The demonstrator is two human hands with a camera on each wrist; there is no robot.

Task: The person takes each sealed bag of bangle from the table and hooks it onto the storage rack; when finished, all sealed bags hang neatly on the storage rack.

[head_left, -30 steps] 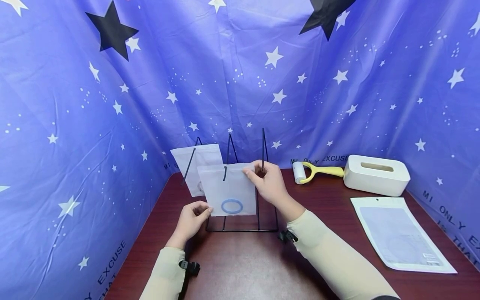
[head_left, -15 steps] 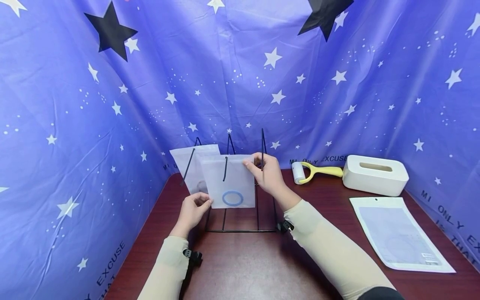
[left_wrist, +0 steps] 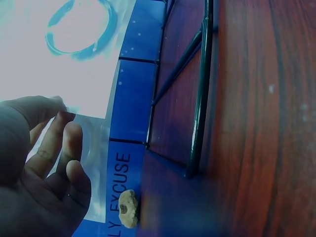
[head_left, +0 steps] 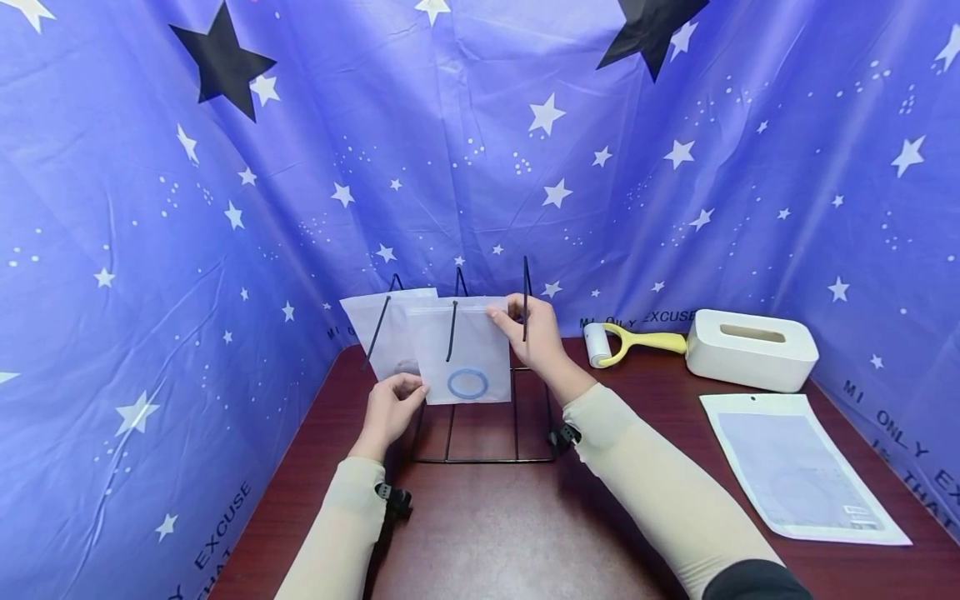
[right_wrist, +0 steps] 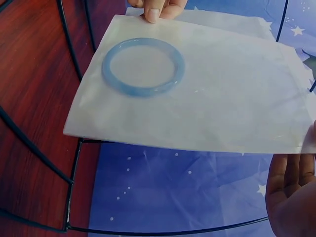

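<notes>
A whitish translucent zip bag with a pale blue bangle inside hangs on the middle hook of a black wire display rack. My left hand pinches the bag's lower left corner between thumb and fingertips. At the upper right corner, my right hand pinches it, the thumb on the front face. The rack's right hook passes in front of my right fingers. A second such bag hangs tilted on the left hook, partly behind the first.
To the right on the dark red table are a lint roller with a yellow handle, a white tissue box and a larger flat white pouch. A blue star-patterned cloth surrounds the table at the back and sides.
Both hands have moved the bag up and backward along the middle hook, so more of the hook sticks out in front. The left bag and the rack stay put.
</notes>
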